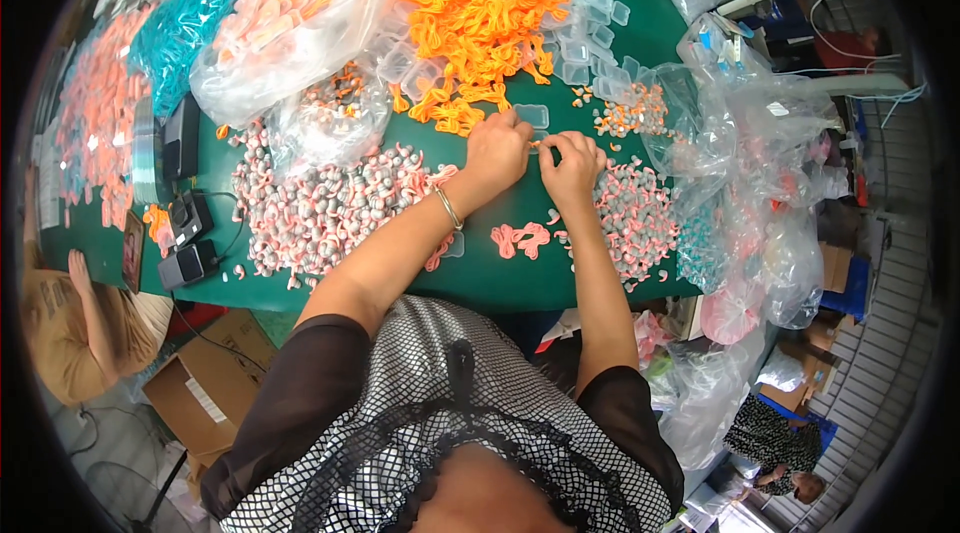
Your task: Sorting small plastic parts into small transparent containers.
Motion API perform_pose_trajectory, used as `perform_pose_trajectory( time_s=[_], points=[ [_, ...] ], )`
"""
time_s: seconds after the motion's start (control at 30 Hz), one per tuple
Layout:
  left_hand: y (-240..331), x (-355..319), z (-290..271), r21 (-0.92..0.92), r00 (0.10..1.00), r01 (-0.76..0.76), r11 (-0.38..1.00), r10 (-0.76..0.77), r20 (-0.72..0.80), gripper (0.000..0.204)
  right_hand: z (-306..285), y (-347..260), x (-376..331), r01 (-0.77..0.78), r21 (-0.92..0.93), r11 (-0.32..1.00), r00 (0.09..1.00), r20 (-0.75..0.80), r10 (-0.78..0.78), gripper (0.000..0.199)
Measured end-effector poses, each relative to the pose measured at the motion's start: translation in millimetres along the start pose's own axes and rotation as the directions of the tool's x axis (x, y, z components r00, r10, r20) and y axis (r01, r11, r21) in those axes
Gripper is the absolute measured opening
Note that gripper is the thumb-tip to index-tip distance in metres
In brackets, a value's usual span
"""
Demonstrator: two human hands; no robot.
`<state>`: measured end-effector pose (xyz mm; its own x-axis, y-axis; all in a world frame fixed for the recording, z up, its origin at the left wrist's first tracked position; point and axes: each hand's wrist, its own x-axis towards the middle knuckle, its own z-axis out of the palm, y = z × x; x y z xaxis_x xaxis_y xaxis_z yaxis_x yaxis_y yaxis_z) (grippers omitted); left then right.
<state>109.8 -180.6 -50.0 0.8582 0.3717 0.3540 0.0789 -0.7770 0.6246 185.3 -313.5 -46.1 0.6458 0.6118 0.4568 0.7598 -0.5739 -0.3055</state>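
My left hand (499,150) is closed in a pinch over the green table, its fingertips turned toward the right hand. Close beside it, my right hand (573,167) pinches too. A tiny orange bit shows between the fingertips, too small to name. Just beyond them lies a small clear plastic box (533,116). Small rounded pink and grey pieces (320,213) spread in a heap left of my left forearm, and more pink-and-grey pieces (637,218) lie right of my right hand. Two pink looped cord bundles (520,240) rest between my forearms. Orange cord bundles (475,3) are piled ahead.
Several clear boxes (598,8) lie at the far right of the orange pile. Clear bags (745,153) crowd the right table edge. A large bag (300,23) of pink pieces stands at far left. Black devices (187,263) sit left. Another person's arm (90,308) rests at the left edge.
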Motion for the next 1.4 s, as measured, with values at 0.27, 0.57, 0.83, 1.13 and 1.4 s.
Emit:
perform_pose_trajectory(
  time_s=[0.27,0.57,0.83,1.13,1.4],
  points=[
    [-17.6,20.0,-42.4,-0.27,0.995,0.059,0.961,-0.078,-0.061,0.014,-6.5,-27.2,15.3,0.051,0.189,0.981,0.998,0.038,-0.059,0.009],
    [-51.3,20.9,-69.0,-0.342,0.98,0.199,0.918,-0.19,0.061,0.013,12.3,-70.9,18.4,0.072,0.086,0.994,0.965,0.247,-0.091,0.019],
    [-44.7,15.5,-65.5,-0.36,0.979,0.204,0.91,-0.197,0.056,0.012,-2.9,-42.0,25.6,-0.217,0.605,0.766,0.971,0.217,0.104,0.019],
    [0.2,11.1,-37.8,0.192,0.978,-0.037,0.981,-0.003,0.206,0.054,-14.8,10.9,42.3,0.077,0.366,0.927,0.953,0.246,-0.176,0.018],
    [-10.2,6.7,-20.4,0.186,0.981,-0.058,0.981,0.022,0.191,0.045,-8.3,10.5,35.5,0.187,0.381,0.906,0.949,0.168,-0.266,0.016]
  ],
)
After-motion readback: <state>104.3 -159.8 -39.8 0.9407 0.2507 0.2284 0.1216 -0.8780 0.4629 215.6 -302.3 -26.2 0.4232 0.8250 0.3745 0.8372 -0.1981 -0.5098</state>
